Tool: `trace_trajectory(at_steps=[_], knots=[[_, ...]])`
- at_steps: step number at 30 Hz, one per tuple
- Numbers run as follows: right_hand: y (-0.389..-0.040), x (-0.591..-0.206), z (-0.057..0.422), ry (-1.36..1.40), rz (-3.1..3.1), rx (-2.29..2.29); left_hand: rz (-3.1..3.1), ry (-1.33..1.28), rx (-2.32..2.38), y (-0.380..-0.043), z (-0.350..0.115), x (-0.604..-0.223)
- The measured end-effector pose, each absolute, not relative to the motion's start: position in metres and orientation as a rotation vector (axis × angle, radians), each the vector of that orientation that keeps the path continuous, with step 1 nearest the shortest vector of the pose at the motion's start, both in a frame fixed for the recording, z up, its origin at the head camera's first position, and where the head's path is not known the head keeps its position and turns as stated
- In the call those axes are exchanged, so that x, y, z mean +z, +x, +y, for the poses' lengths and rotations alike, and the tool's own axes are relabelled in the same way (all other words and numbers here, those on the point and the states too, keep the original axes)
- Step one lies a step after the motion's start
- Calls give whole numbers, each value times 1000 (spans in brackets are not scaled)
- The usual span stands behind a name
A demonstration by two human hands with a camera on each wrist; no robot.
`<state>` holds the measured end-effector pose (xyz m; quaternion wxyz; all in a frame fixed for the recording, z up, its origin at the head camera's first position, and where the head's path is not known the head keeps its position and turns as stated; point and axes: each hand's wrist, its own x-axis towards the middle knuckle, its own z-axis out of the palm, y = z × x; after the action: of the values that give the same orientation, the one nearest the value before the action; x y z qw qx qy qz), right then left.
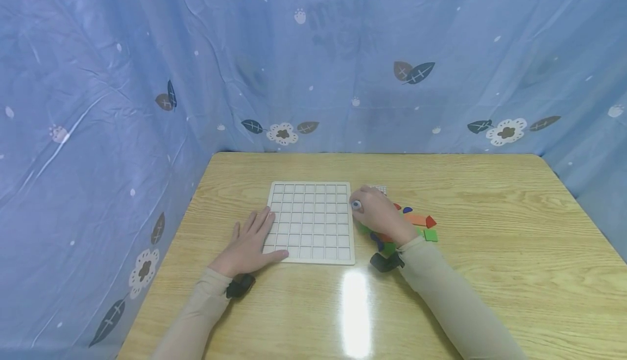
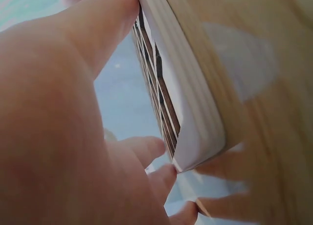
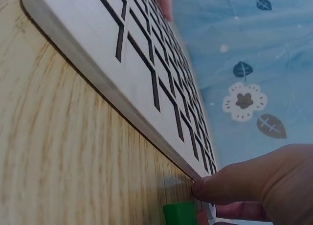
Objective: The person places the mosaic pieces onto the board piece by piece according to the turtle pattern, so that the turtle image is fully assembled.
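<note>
A square white grid board [image 1: 312, 221] lies flat on the table. My left hand [image 1: 250, 243] rests on its left edge with fingers spread; the thumb lies over the near edge and the fingertips touch the side. Beside the right edge, my right hand [image 1: 377, 210] has curled fingers around a small white, round-ended thing [image 1: 356, 205] with a grey-blue centre. Its full shape is hidden in the hand. In the right wrist view, the right thumb [image 3: 230, 183] is against the board's edge [image 3: 146, 129], just above a green piece [image 3: 180, 213].
Flat coloured pieces lie beneath and beside the right hand, among them an orange strip [image 1: 417, 219], a red wedge [image 1: 430, 221] and a green square [image 1: 430, 235]. A small white gridded item [image 1: 379, 188] is partly covered behind that hand. Blue curtains [image 1: 313, 77] border the wooden table [image 1: 514, 240].
</note>
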<state>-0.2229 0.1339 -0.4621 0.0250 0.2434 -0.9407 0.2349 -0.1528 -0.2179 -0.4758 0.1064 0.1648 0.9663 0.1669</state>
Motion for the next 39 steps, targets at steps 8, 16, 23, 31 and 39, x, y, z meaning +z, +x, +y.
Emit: trace_trajectory(at_steps=[8,16,23,31,39], knots=[[-222,-459,132,754,-2917,719,2852,445,467,-153,-218,-473],[-222,-460,132,748,-2931,716,2851,400,460,-153,-217,-468],[-223,-459,131,700,-2989,698,2865,411,477,-153,-217,-465],[-222,-458,129,682,-2993,708,2861,417,489,-152,-218,-465],[-218,-453,125,688,-2936,675,2859,420,491,-153,-218,-467]])
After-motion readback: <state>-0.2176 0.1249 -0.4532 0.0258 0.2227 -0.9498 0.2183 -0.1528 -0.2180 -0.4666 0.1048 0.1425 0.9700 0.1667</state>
